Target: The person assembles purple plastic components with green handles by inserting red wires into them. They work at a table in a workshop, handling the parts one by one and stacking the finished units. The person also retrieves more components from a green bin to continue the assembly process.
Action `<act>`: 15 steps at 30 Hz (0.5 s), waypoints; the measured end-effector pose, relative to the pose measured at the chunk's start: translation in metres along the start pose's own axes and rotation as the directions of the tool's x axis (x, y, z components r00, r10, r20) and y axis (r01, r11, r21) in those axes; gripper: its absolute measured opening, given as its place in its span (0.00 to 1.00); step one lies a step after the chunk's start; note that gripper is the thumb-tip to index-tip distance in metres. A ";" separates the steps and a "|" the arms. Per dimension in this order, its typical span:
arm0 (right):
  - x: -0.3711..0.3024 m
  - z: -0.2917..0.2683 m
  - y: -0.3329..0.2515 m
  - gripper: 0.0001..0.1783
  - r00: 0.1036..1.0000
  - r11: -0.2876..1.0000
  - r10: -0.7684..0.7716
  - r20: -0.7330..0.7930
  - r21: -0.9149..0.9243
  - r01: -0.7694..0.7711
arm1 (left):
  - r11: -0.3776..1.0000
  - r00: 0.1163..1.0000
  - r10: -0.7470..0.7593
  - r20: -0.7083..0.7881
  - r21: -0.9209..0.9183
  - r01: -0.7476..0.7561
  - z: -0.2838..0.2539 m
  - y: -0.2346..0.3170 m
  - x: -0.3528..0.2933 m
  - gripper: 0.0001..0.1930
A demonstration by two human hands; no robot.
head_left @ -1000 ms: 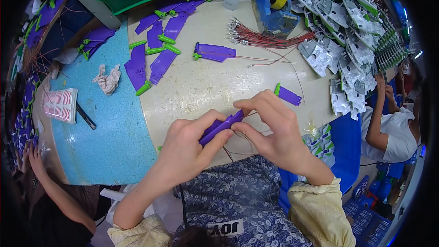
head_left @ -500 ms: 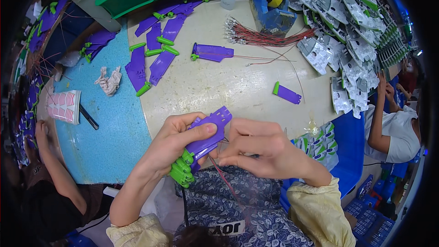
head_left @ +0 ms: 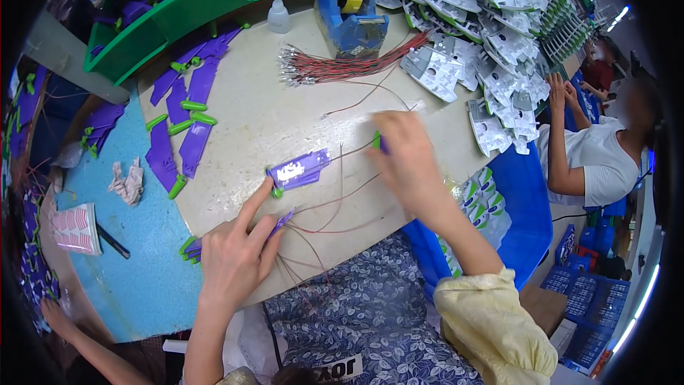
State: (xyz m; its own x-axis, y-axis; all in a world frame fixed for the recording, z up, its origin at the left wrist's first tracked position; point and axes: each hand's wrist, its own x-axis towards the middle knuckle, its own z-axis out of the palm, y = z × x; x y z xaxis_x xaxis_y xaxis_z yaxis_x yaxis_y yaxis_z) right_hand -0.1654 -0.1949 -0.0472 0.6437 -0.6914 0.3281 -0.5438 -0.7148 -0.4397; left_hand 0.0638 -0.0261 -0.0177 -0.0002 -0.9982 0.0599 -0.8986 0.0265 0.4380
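Observation:
My left hand (head_left: 235, 257) is closed around several purple plastic panels (head_left: 283, 219) with green ends (head_left: 189, 249). Its index finger reaches out and touches the green-knobbed end of another purple panel (head_left: 303, 169) lying on the table. Thin red and dark wires (head_left: 313, 230) trail from the held panels over the table's near edge. Farther right, my right hand (head_left: 407, 164) is smeared by motion, palm down. It covers most of a small purple piece with a green end (head_left: 377, 140) at its fingertips; whether the fingers grip it is hidden.
Purple panels (head_left: 160, 153) lie at the left. Behind stand a green bin (head_left: 206, 11), a glue bottle (head_left: 278, 18) and a tape dispenser (head_left: 356, 32). A wire bundle (head_left: 335, 68) and grey-white shells (head_left: 434, 71) lie at back right. A blue bin (head_left: 524, 203) stands at right.
My hands have parted; the left moved left with the panels, the right reached forward to the small purple piece. The wired purple panel on the table now lies nearer. The view has shifted right.

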 end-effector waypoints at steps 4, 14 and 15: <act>-0.033 -0.043 0.032 0.15 0.955 0.955 0.296 0.013 -0.034 -0.295 | 0.997 0.994 0.073 -0.081 -0.019 -0.075 0.008 0.005 0.020 0.09; 0.039 0.008 -0.033 0.10 0.962 0.862 -0.109 0.250 0.506 -0.033 | 0.987 0.984 0.159 -0.077 -0.008 -0.160 0.010 0.012 -0.019 0.14; 0.042 0.018 -0.036 0.09 0.955 0.856 -0.148 0.258 0.517 -0.007 | 0.991 0.987 0.132 -0.090 0.000 -0.133 0.010 0.013 -0.017 0.14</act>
State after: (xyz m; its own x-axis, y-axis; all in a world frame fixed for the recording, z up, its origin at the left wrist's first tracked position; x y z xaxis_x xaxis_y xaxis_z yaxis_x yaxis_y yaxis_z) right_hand -0.1093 -0.1968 -0.0323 0.8341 -0.5271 0.1627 -0.1913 -0.5530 -0.8109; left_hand 0.0480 -0.0089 -0.0218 -0.0796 -0.9771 0.1975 -0.8906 0.1587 0.4262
